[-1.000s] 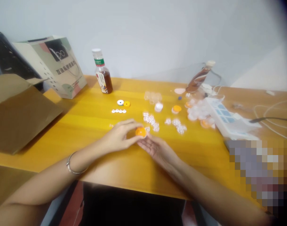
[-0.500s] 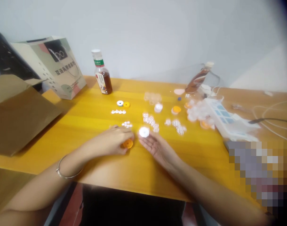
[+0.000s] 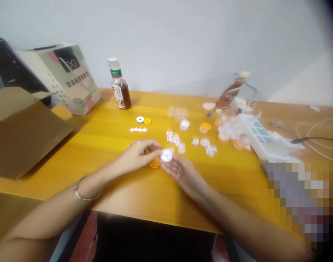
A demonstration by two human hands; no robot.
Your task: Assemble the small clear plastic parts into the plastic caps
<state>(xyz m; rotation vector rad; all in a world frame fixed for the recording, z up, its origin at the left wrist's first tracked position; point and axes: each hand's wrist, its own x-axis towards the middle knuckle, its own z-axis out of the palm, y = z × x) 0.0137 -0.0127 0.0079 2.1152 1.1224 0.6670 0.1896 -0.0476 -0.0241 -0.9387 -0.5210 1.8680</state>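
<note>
My right hand (image 3: 183, 173) holds a small white round piece (image 3: 167, 156) at its fingertips, palm turned up. From the other side, the thumb and fingers of my left hand (image 3: 143, 153) close on the left edge of that piece; any smaller part between them is too blurred to make out. Just below the left fingertips, an orange round cap (image 3: 155, 163) lies on the table. Beyond the hands are a row of small white pointed pieces (image 3: 138, 129), a white ring (image 3: 140, 119), a yellow ring (image 3: 147, 121) and white perforated discs (image 3: 173, 138).
More perforated discs (image 3: 206, 143) and an orange-topped round piece (image 3: 205, 127) sit to the right, near a white tray (image 3: 261, 134). A brown bottle (image 3: 230, 91) leans at the back. Leftward stand a drink bottle (image 3: 120, 91), a paper bag (image 3: 70, 80) and a cardboard box (image 3: 27, 134).
My left hand has let go of the orange cap and moved up and right to the white round piece. My right hand stays nearly in place, still holding it.
</note>
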